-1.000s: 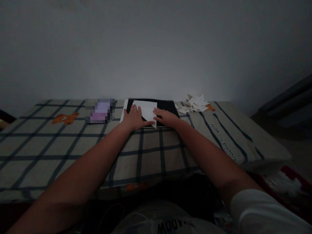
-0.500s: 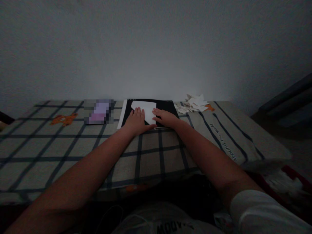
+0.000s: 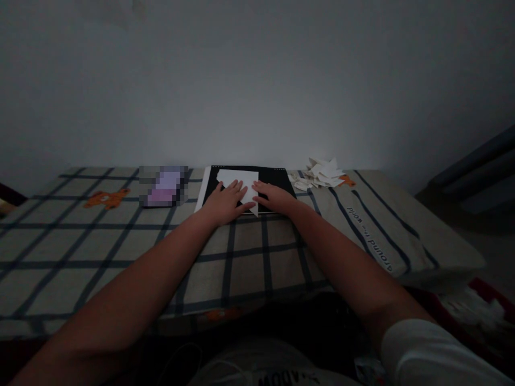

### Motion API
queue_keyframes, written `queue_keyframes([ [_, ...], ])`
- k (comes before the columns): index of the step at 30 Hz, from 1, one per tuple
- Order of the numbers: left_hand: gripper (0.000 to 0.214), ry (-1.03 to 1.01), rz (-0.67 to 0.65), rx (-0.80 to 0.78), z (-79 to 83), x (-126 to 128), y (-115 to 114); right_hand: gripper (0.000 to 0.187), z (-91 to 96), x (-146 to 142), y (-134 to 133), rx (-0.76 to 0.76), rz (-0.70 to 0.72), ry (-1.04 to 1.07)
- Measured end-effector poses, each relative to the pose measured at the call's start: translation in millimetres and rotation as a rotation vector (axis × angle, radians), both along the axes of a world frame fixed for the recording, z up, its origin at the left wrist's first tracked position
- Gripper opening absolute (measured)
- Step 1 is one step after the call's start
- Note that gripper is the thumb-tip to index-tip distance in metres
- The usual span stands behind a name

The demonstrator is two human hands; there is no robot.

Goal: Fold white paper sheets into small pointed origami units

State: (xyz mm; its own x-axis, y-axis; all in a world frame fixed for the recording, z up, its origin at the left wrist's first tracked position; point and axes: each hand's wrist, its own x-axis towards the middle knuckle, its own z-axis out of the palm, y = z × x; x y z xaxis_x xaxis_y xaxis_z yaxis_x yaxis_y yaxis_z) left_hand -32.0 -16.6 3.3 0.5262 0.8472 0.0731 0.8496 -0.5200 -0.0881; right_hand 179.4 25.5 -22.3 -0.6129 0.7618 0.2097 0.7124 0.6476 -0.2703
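A sheet of white paper (image 3: 237, 176), with one pointed corner toward me, lies on a flat black pad (image 3: 277, 177) that has small holes along its far edge. My left hand (image 3: 226, 205) rests flat on the paper's left and near part, fingers spread and thumb stretched to the right. On the paper's right edge lie the fingertips of my right hand (image 3: 276, 197), the palm over the black pad. Its fingers are stretched out and somewhat apart. Parts of the paper are hidden under both hands.
To the right of the pad is a heap of white folded paper pieces (image 3: 324, 172). A phone-like object (image 3: 164, 186), pixelated, lies to the left. A checked cloth (image 3: 249, 262) with orange bear prints covers the table, which meets a grey wall (image 3: 257, 96).
My left hand has shifted slightly, its fingers now reaching further right across the paper. More of the paper's near pointed corner shows. The right hand stays at the right edge.
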Motion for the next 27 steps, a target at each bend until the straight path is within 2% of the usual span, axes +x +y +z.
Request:
queue_keyframes([
  [5, 0.072, -0.022, 0.045, 0.052, -4.8, -6, 8, 0.057, -2.0, 3, 2, 0.017, 0.023, 0.078],
  [8, 0.073, -0.034, 0.038, 0.054, -7.8, -8, 11, 0.062, 0.7, 5, 1, 0.095, -0.009, 0.144],
  [11, 0.073, -0.038, 0.012, 0.046, -7.4, -8, 11, 0.051, 2.8, 5, -1, 0.163, -0.010, 0.178],
  [14, 0.072, -0.043, 0.015, 0.063, -5.0, -6, 8, 0.037, 2.2, 3, -3, 0.130, 0.089, 0.123],
  [16, 0.073, -0.057, 0.084, 0.092, -3.2, -5, 6, 0.034, 1.9, 2, -4, 0.101, 0.139, 0.082],
  [20, 0.075, -0.067, 0.237, 0.119, -1.3, -5, 5, 0.034, 6.0, 2, -8, 0.093, 0.128, 0.035],
  [23, 0.074, -0.048, 0.214, 0.122, -2.6, -6, 7, 0.033, 12.7, 1, -11, 0.094, 0.113, 0.003],
  [27, 0.061, -0.027, 0.167, 0.101, -6.5, -7, 11, 0.030, 20.5, 0, -14, 0.124, 0.103, -0.021],
])
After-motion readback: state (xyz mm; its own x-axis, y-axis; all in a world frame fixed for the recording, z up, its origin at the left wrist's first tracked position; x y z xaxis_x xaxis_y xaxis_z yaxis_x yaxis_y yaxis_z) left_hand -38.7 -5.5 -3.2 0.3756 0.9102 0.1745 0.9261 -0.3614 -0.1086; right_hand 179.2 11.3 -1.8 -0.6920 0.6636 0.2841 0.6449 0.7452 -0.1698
